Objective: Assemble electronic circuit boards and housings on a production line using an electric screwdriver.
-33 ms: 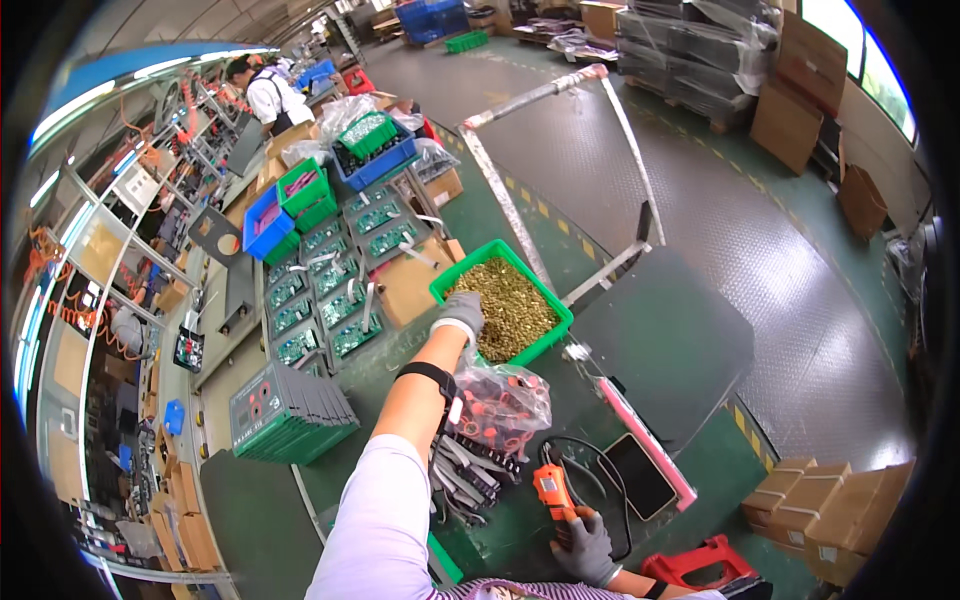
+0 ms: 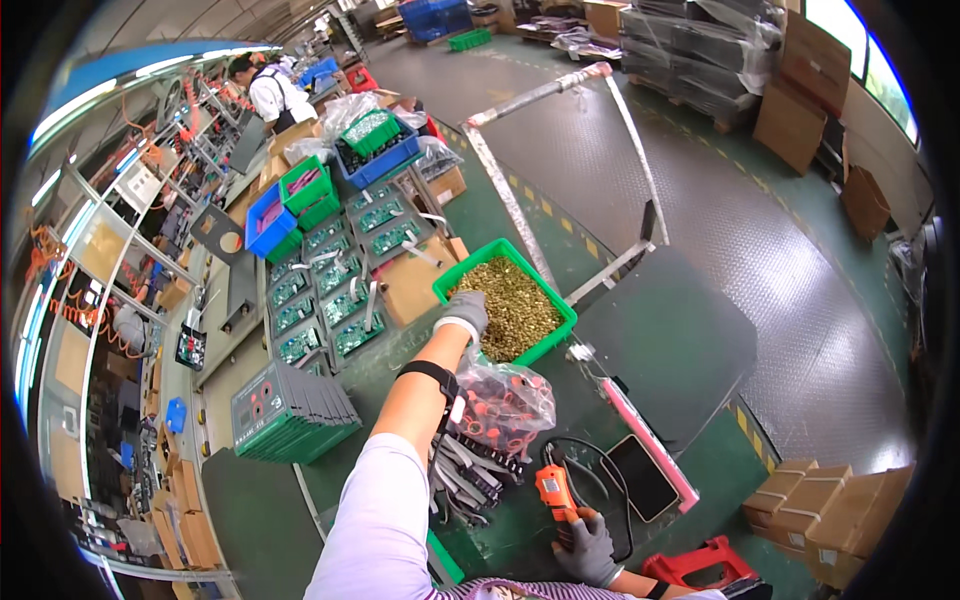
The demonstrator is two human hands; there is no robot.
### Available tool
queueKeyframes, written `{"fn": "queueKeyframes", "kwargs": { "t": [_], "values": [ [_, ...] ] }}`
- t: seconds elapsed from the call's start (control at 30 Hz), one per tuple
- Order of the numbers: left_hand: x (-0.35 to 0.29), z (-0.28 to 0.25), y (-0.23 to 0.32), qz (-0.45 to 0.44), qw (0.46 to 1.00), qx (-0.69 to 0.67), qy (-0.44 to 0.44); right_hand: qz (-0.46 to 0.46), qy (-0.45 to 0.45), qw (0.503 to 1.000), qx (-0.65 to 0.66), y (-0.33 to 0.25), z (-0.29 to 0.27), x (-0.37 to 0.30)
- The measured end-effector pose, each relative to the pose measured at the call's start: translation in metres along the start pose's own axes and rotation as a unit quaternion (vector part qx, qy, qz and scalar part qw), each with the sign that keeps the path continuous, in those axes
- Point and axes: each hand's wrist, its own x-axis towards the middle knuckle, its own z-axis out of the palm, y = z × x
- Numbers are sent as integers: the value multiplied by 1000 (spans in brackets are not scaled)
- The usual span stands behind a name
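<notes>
My left hand [image 2: 463, 313], in a grey glove, reaches into a green plastic tray [image 2: 556, 336] full of small brass-coloured metal pieces [image 2: 514, 310]. Its fingers are curled together at the near left of the pile, and whatever they hold is hidden. Low in the view, my right hand [image 2: 588, 553], also gloved, grips an orange corded electric screwdriver [image 2: 553, 487]. A black cable loops from that tool around to the right. Beneath my left forearm lie a clear plastic bag [image 2: 508, 405] of red and dark ring-like parts and a heap of grey ribbon cables [image 2: 468, 478].
Rows of grey housings with green circuit boards [image 2: 338, 272] lie left of the tray. Stacked panels [image 2: 292, 412] stand nearer. At right are a dark phone-like device [image 2: 640, 478], a pink-edged strip [image 2: 655, 445], a metal frame [image 2: 490, 190] and cartons [image 2: 830, 515]. A person [image 2: 276, 95] works far off.
</notes>
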Motion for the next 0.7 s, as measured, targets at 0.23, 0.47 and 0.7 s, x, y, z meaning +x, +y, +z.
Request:
{"fn": "queueKeyframes", "kwargs": {
  "t": [0.23,0.47,0.7],
  "values": [
    [7,23,-7,17,995,-52,78,7,-51,999,15,-1,1,5],
    [27,27,-26,-32,944,-316,84,-4,-50,999,19,-8,-1,19],
    [-39,-27,-34,-70,625,-776,60,-24,-34,999,14,-6,3,15]
  ]
}}
